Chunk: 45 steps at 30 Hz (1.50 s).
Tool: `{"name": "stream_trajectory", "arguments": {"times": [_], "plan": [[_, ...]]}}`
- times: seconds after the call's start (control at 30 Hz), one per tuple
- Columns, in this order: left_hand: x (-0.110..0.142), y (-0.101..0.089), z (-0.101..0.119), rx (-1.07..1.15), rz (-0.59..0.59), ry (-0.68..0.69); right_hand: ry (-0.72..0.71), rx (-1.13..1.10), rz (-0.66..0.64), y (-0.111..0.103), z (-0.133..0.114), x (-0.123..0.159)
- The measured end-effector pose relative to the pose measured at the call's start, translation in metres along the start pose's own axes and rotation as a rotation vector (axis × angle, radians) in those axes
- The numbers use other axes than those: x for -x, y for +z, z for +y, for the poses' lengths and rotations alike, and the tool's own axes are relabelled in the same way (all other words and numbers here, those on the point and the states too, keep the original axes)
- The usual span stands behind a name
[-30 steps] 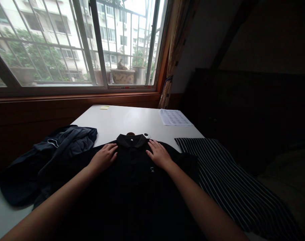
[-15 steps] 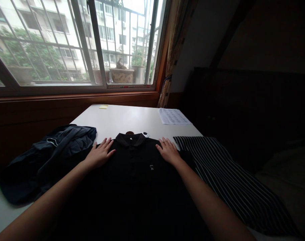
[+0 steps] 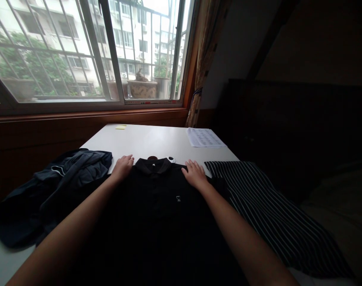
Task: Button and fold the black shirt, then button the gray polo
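Note:
A black polo shirt (image 3: 157, 222) lies spread face up, its collar at the far end and a small white emblem on the chest. Flat on the shirt's right shoulder rests my right hand (image 3: 195, 174), fingers spread. At the left shoulder edge, my left hand (image 3: 123, 167) is turned partly on its side with its fingers stretched out together; its thumb is hidden. Just beyond the collar are a dark round object (image 3: 152, 158) and a white object with a dark round spot (image 3: 171, 159), both partly covered.
The white table (image 3: 151, 137) runs up to the window wall. A crumpled dark blue garment (image 3: 70, 178) lies on the left, a black-and-white striped cloth (image 3: 258, 198) on the right. Printed sheets (image 3: 205, 138) and a yellow sticky note (image 3: 120, 127) are at the far end.
My left hand has shifted from lying flat on the shoulder to its outer far edge, turning onto its side. My right hand stays on the right shoulder. The view has moved slightly.

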<state>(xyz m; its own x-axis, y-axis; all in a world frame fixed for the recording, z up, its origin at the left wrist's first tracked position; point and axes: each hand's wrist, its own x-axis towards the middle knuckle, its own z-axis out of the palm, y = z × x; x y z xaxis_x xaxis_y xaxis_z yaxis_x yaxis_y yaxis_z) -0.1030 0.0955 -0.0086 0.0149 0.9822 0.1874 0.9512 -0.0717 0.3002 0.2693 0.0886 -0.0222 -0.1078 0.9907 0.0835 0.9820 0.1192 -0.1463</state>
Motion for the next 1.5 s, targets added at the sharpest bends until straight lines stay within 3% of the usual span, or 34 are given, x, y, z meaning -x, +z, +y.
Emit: {"name": "stream_trajectory", "arguments": {"times": [0.17, 0.27, 0.37, 0.47, 0.83, 1.0, 1.1, 1.27, 1.4, 1.5], "plan": [[-0.033, 0.004, 0.017, 0.101, -0.058, 0.029, -0.029, 0.008, 0.091, -0.006, -0.015, 0.001], [-0.042, 0.009, 0.022, 0.174, -0.081, 0.036, -0.165, -0.008, 0.132, -0.007, -0.037, 0.0], [-0.044, 0.015, 0.023, 0.232, -0.035, 0.027, -0.298, -0.04, 0.135, -0.002, -0.058, -0.005], [-0.043, 0.022, 0.021, 0.257, 0.052, 0.017, -0.312, -0.062, 0.159, 0.005, -0.065, -0.014], [-0.048, 0.039, 0.017, 0.221, 0.259, 0.127, -0.28, 0.009, 0.203, 0.006, -0.045, -0.033], [-0.039, 0.037, 0.021, 0.186, 0.357, 0.203, -0.238, 0.104, 0.211, -0.006, -0.018, -0.017], [-0.033, 0.029, 0.027, 0.192, 0.382, 0.322, -0.218, 0.159, 0.204, -0.019, 0.004, 0.004], [-0.026, 0.012, 0.06, 0.208, 0.268, 0.632, -0.144, 0.303, 0.165, -0.047, 0.04, 0.047], [-0.005, 0.008, 0.113, 0.192, 0.002, 0.964, -0.062, 0.382, 0.146, -0.062, 0.064, 0.074], [0.019, 0.02, 0.147, 0.135, -0.132, 1.029, -0.015, 0.345, 0.162, -0.064, 0.078, 0.089]]}}
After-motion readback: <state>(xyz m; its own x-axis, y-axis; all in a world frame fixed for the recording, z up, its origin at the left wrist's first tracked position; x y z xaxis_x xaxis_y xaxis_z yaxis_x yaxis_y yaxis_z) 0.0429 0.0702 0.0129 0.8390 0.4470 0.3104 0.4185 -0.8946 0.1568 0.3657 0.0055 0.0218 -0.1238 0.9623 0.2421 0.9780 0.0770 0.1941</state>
